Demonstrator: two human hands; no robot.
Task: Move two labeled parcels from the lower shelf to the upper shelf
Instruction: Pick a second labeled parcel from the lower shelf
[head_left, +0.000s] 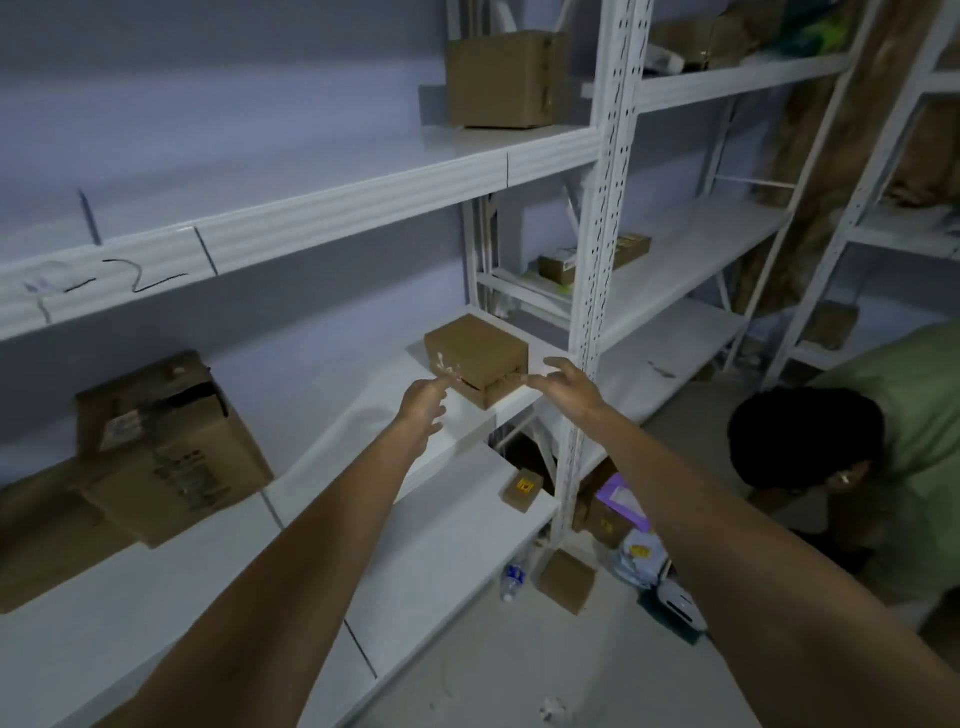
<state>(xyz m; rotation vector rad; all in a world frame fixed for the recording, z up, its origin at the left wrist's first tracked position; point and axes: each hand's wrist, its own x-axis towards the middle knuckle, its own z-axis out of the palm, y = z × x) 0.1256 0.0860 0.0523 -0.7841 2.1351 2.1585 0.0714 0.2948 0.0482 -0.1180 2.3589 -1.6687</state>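
A small brown cardboard parcel (478, 358) rests on the middle white shelf (384, 415), close to the upright post. My left hand (423, 408) reaches toward its left front corner, fingers spread, fingertips just at the box. My right hand (569, 387) is stretched to its right front corner, fingers apart, touching or nearly touching the edge. Neither hand grips it. On the shelf below sits a tiny parcel with a yellow and red label (522, 489). A larger labeled carton (171, 447) lies tilted at the left of the middle shelf.
Another brown box (501, 78) stands on the upper shelf (322, 208). A perforated white post (597, 260) rises just right of the parcel. A person in a green shirt (831, 457) crouches at the right. A water bottle (513, 579), a box and bags lie on the floor.
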